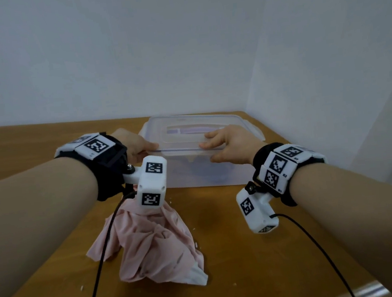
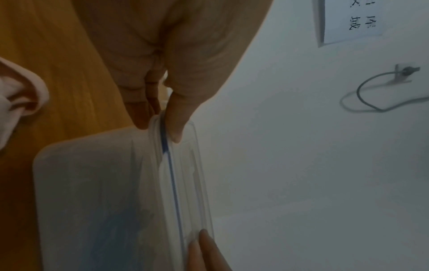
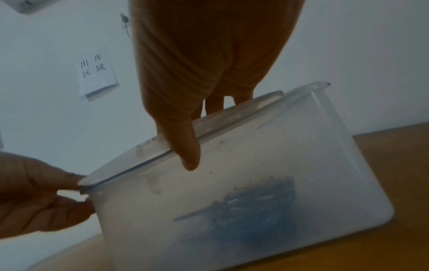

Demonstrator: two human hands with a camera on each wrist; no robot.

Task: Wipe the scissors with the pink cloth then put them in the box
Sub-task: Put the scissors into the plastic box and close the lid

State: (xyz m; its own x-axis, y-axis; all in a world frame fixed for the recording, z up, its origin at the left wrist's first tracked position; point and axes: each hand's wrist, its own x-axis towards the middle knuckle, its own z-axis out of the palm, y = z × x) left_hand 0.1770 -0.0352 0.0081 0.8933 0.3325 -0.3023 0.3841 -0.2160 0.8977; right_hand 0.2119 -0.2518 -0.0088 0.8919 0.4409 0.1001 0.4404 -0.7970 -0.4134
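Pinching the lid (image 1: 188, 134) at its near edge, left hand (image 1: 134, 144) and right hand (image 1: 229, 144), fingers (image 3: 189, 146) clamped on it, lid on the box (image 1: 205, 174), blurred blue shape inside, perhaps the scissors, pink cloth (image 1: 152, 245) crumpled on the surface (image 1: 250, 263) just before the box.

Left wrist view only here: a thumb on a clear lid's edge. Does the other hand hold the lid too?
Observer: Yes; the right hand grips the lid at its near edge, fingers on top, thumb in front.
Operator: Scissors?
Observer: Through the box wall, a dark blue shape with a pointed tip; probably them.
Operator: Cloth?
Observer: The pink cloth lies crumpled on the table before the box, in no hand.
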